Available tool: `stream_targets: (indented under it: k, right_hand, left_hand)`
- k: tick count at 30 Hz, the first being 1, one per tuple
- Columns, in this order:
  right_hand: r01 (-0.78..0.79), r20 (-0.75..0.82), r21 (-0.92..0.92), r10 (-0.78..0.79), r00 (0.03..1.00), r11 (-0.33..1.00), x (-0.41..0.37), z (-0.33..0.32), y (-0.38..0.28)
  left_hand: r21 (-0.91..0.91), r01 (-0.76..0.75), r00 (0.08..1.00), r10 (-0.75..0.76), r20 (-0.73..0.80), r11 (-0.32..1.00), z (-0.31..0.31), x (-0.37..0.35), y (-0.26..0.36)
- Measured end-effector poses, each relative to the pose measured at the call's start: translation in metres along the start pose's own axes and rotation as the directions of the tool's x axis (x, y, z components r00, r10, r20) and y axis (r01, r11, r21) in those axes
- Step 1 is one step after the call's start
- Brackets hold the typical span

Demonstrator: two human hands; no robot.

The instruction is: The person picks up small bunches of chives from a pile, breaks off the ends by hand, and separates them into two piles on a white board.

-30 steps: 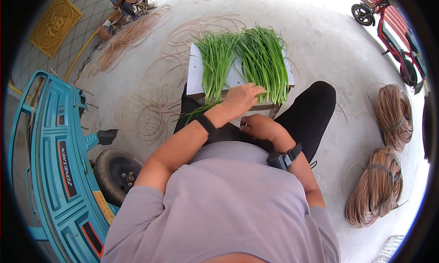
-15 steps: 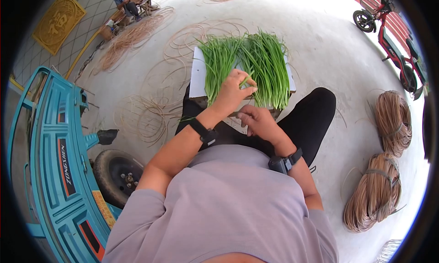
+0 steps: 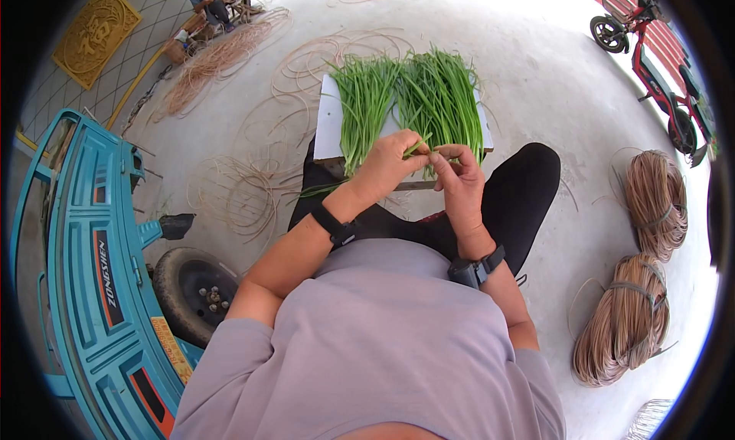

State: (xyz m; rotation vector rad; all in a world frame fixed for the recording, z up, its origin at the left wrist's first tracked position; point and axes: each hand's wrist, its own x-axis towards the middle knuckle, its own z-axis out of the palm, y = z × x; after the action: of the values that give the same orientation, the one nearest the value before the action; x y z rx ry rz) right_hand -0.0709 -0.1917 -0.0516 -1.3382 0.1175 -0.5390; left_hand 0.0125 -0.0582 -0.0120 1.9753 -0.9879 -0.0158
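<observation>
Pinching green stalks (image 3: 417, 145) with left hand (image 3: 385, 165) at frame centre, apparently pinching their ends with right hand (image 3: 464, 189); risking snapping them by squeezing too tightly.

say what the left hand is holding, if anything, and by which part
The left hand holds green stalks near one end, between its fingers.

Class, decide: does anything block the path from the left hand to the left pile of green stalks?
Nothing visible blocks it: the left hand overlaps the near end of the left pile in this view. The right hand is beside it, off that path.
</observation>
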Motion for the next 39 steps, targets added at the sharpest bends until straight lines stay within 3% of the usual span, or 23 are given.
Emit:
stream_targets:
  k: [2,5,14,17,20,22,23,27,29,31,33,35,37,38,39]
  right_hand:
    - [-0.009,0.007,-0.010,0.009,1.000,1.000,0.000,-0.001,-0.002]
    - [-0.037,0.005,0.014,0.037,0.999,0.999,-0.001,-0.001,-0.003]
    - [-0.026,0.030,0.139,0.022,0.999,0.990,0.001,-0.001,-0.005]
    - [-0.020,0.066,0.105,0.013,0.998,0.994,0.002,-0.002,-0.003]
    - [-0.003,-0.030,0.171,0.008,1.000,0.985,0.001,-0.001,-0.006]
    - [-0.007,-0.075,0.066,0.012,0.997,0.998,0.001,-0.004,-0.010]
    - [-0.011,-0.096,0.015,0.013,0.995,1.000,0.001,-0.005,-0.011]
    - [-0.013,-0.052,-0.004,0.012,0.999,1.000,-0.001,-0.005,-0.009]
    - [0.007,-0.079,0.005,-0.006,0.997,1.000,-0.001,-0.003,-0.011]
    - [0.048,-0.143,0.037,-0.042,0.989,0.998,0.001,-0.005,-0.007]
    - [0.065,-0.196,0.066,-0.051,0.979,0.996,0.002,-0.007,-0.005]
    - [0.062,-0.241,0.089,-0.039,0.970,0.994,0.004,-0.009,-0.007]
    - [0.064,-0.254,0.073,-0.043,0.966,0.995,0.005,-0.011,-0.005]
    - [0.062,-0.258,0.078,-0.040,0.965,0.995,0.005,-0.012,-0.004]
    - [0.061,-0.262,0.083,-0.037,0.964,0.995,0.006,-0.013,-0.003]
  left_hand:
    - [0.043,-0.093,0.996,0.093,0.001,0.995,0.002,0.000,-0.005]
    - [0.250,-0.208,0.978,0.210,0.022,0.946,0.008,-0.005,-0.007]
    - [0.435,-0.238,0.968,0.248,0.035,0.868,0.006,-0.003,-0.007]
    - [0.543,-0.393,0.887,0.461,0.013,0.742,0.003,0.000,-0.010]
    - [0.513,-0.479,0.816,0.577,-0.041,0.713,-0.004,0.011,-0.031]
    - [0.078,-0.216,0.937,0.229,-0.263,0.973,-0.020,0.015,-0.007]
    - [-0.169,-0.068,0.953,0.015,-0.302,0.983,-0.032,0.017,0.008]
    - [-0.179,-0.275,0.681,0.061,-0.729,0.945,-0.088,0.025,0.044]
    - [-0.149,-0.490,0.576,0.191,-0.795,0.859,-0.120,0.019,0.076]
    - [0.189,-0.482,0.348,0.385,-0.854,0.856,-0.144,0.001,0.099]
    - [0.411,-0.447,0.286,0.562,-0.776,0.795,-0.163,-0.020,0.110]
    - [0.526,-0.321,0.371,0.615,-0.696,0.788,-0.158,-0.034,0.118]
    - [0.560,-0.103,0.575,0.509,-0.641,0.822,-0.124,-0.035,0.124]
    - [0.604,-0.213,0.619,0.585,-0.525,0.768,-0.112,-0.023,0.110]
    - [0.531,-0.222,0.724,0.503,-0.472,0.818,-0.094,-0.015,0.097]
